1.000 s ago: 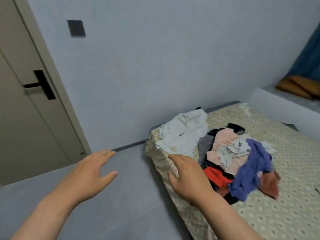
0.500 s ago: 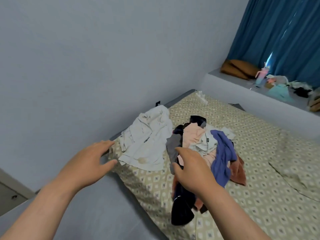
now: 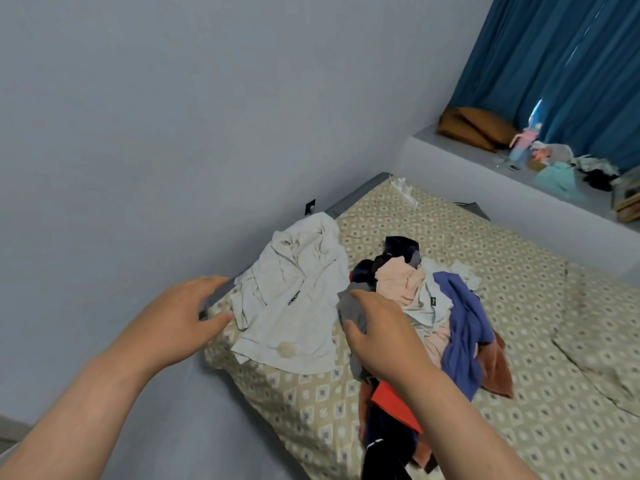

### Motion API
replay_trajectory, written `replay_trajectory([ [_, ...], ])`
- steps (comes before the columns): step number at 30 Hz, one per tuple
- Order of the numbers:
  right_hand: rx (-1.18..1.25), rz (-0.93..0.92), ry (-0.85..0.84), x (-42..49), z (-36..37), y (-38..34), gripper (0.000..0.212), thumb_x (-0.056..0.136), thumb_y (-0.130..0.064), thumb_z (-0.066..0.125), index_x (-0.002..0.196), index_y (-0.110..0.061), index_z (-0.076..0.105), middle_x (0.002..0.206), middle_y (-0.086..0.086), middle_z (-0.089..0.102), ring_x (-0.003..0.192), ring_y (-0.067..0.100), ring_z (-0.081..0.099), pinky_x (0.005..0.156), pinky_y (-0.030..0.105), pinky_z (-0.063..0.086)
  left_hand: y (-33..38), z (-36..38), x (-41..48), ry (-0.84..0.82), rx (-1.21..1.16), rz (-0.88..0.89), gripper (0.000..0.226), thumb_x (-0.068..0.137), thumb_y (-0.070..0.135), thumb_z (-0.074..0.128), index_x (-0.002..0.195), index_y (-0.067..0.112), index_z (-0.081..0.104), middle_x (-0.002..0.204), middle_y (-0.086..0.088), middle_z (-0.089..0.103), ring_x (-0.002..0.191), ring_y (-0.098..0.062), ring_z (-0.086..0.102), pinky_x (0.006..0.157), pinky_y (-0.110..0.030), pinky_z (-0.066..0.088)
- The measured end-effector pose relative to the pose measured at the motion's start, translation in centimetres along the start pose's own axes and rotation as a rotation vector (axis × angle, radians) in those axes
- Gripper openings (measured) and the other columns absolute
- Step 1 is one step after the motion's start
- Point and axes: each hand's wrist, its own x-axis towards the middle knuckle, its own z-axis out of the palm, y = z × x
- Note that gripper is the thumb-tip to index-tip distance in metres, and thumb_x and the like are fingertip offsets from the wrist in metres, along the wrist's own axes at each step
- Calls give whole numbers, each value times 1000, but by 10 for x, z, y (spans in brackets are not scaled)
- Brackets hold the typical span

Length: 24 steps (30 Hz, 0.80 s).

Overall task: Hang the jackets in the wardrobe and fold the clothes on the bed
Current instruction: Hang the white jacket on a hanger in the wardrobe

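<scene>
Head view: the clothes pile (image 3: 460,327) lies on the bed (image 3: 536,427), just right of a white jacket (image 3: 294,306) at the near-left corner. The left hand (image 3: 173,327) is over the bed edge and the right hand (image 3: 384,341) over the pile — fingers (image 3: 201,285) of both spread, holding nothing. Open sheet (image 3: 571,341) stretches right.

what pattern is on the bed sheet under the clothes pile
Beige bed sheet with a repeating diamond pattern, clearest in the head view.

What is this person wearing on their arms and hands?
Nothing that shows. The left hand and right hand are bare: no gloves, rings or watch. The left forearm and right forearm are bare too, with no sleeve in view.
</scene>
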Motion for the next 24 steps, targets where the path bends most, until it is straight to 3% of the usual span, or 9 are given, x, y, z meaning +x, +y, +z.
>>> replay_trajectory([
  [4, 1, 25, 3, 41, 0, 9, 53, 97, -30, 54, 147, -15, 41, 138, 3, 54, 127, 25, 48, 101, 37, 42, -6, 1, 51, -37, 9, -11, 63, 90, 45, 65, 147, 28, 45, 152, 6, 45, 140, -15, 40, 113, -31, 30],
  [10, 45, 78, 0, 108, -1, 33, 56, 96, -32, 53, 148, -19, 39, 142, 0, 51, 131, 24, 46, 103, 37, 42, 0, 7, 122, -99, 13, -15, 62, 91, 44, 63, 148, 27, 43, 153, 7, 42, 141, -13, 38, 115, -30, 29],
  [14, 68, 117, -23, 155, -2, 54, 44, 94, -30, 54, 136, -19, 48, 122, 1, 58, 117, 24, 52, 92, 39, 46, 3, 10, 170, -132, 5, -25, 60, 92, 40, 65, 146, 25, 46, 152, 6, 44, 140, -12, 39, 114, -27, 28],
  [24, 117, 244, -78, 246, 20, 86, 59, 97, -34, 54, 151, -18, 35, 147, 4, 47, 135, 23, 42, 104, 34, 38, -11, 36, 281, -226, -65, -28, 56, 93, 32, 66, 144, 20, 48, 150, 4, 45, 137, -12, 40, 106, -19, 25],
])
